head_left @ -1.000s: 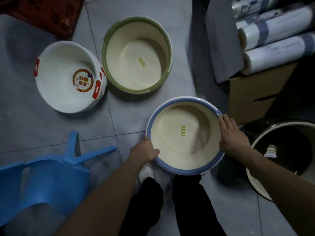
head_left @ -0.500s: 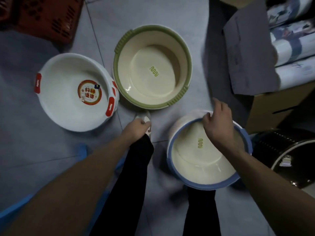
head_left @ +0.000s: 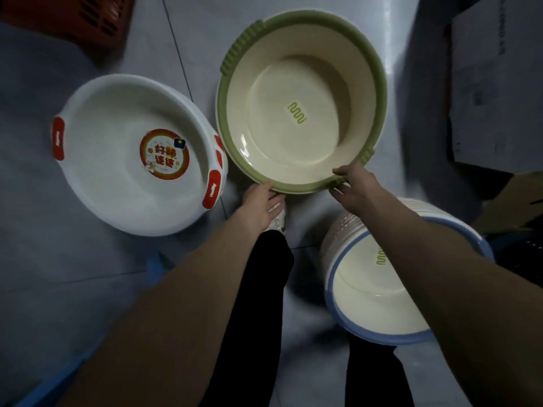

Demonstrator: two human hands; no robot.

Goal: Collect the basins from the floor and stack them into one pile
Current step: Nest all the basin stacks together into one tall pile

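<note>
**Both hands on the green basin's near rim**

Your left hand (head_left: 260,201) and right hand (head_left: 357,186) each clamp the near edge of the green-rimmed basin (head_left: 299,83). The thumbs lie on top and the fingers tuck below, and the right hand sits just beside a ribbed handle. A grip spread along one edge should let you tip the wide basin up and carry it level.

Whether the basin has left the floor (head_left: 44,259) I cannot tell. Just left of your grip is the white basin (head_left: 117,171) with red handles, its rim almost touching the green one. Under your right forearm, near your leg, is the blue-rimmed basin (head_left: 373,304), probably where the pile begins.
</note>
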